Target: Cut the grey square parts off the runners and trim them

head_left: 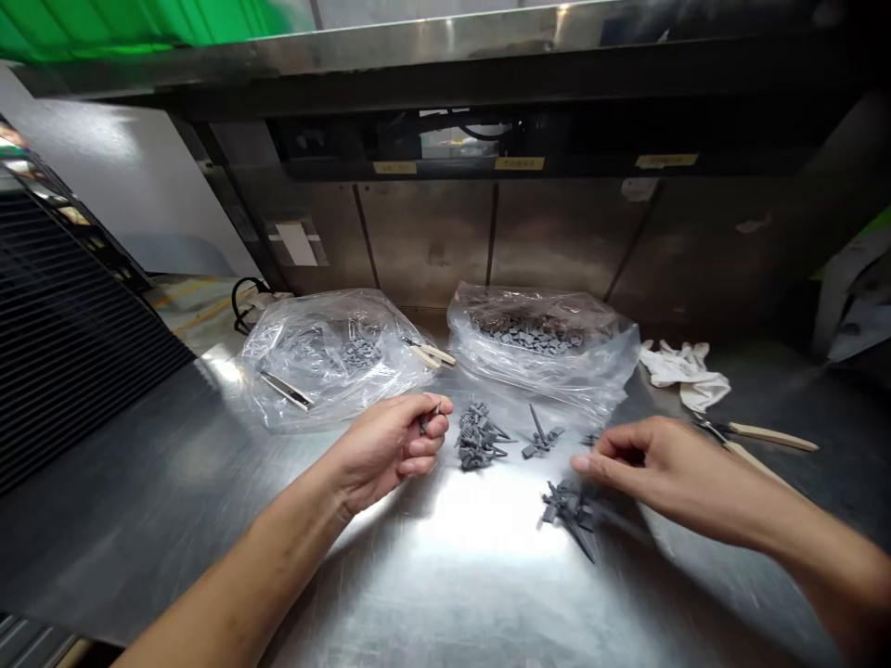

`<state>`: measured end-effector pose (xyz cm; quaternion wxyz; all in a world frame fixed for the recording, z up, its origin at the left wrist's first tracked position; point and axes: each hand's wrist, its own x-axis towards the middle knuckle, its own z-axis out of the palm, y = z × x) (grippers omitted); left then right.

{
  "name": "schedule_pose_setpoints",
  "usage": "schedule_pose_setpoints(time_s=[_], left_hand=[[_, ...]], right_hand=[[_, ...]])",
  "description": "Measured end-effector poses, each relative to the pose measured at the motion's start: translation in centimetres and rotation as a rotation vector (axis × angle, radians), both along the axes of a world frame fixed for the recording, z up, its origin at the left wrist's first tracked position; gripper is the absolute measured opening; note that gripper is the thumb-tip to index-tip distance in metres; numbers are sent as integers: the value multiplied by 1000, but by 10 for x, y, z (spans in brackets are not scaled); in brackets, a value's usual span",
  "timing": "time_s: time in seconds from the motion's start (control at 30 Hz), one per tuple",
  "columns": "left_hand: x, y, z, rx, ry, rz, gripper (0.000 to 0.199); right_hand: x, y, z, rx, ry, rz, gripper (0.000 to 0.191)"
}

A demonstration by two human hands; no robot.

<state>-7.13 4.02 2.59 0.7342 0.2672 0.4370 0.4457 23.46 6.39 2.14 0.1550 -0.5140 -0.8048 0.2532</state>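
Observation:
My left hand (pixel 386 445) is raised above the steel table, with its fingertips pinching a small grey moulded plastic part (pixel 432 418). Between my hands lie small heaps of similar grey spiked parts (pixel 477 436), with a smaller group (pixel 540 436) beside them. My right hand (pixel 658 468) hangs just above and to the right of another grey heap (pixel 567 513), thumb and forefinger apart, holding nothing I can see. Behind the heaps, two clear plastic bags (pixel 334 357) (pixel 543 339) hold more grey parts.
Wood-handled pliers (pixel 755 438) lie at the right, near white cloth gloves (pixel 682 373). A second wood-handled tool (pixel 428 352) rests against the left bag. The stainless table (pixel 418 575) meets a metal back panel (pixel 424 241). A black grille (pixel 62 334) stands at the left.

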Motion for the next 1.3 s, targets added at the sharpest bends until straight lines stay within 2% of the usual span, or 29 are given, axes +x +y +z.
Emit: schedule_pose_setpoints(time_s=[0.07,0.1,0.17,0.27,0.37,0.47,0.57,0.63,0.8,0.97,1.1,1.3], left_hand=[[5,1,-5,-6,-17,7,9],[7,1,-7,-11,-27,7,10],[11,0,-9,-22,-45,-5,15],[14,-1,-9,-43,-68,-31,19],[14,-1,-9,-53,-77,-49,19],[14,-1,-12,-30,-52,-34,19],[13,-1,-15,12,5,11,19],[13,-1,-17,32,55,22,19],[14,-2,-19,78,225,-21,17],[16,-4,-21,148,392,-65,24],[19,-5,-22,177,439,-125,40],[18,-5,-21,213,433,-154,38]], right_hand=[[-20,-8,-4,290,-56,-63,37],[-31,-10,-6,414,-44,-53,33],[-52,-13,-12,504,-60,80,31],[-72,-9,-21,496,-127,210,20],[-76,-5,-27,489,-96,217,25],[-69,-5,-26,527,29,205,21],[-64,-9,-23,561,244,219,14],[-63,-11,-22,538,337,204,11],[-65,-11,-24,409,417,107,13],[-67,-9,-32,397,494,69,14],[-70,-11,-38,343,525,34,15],[-73,-11,-38,206,550,-45,18]])
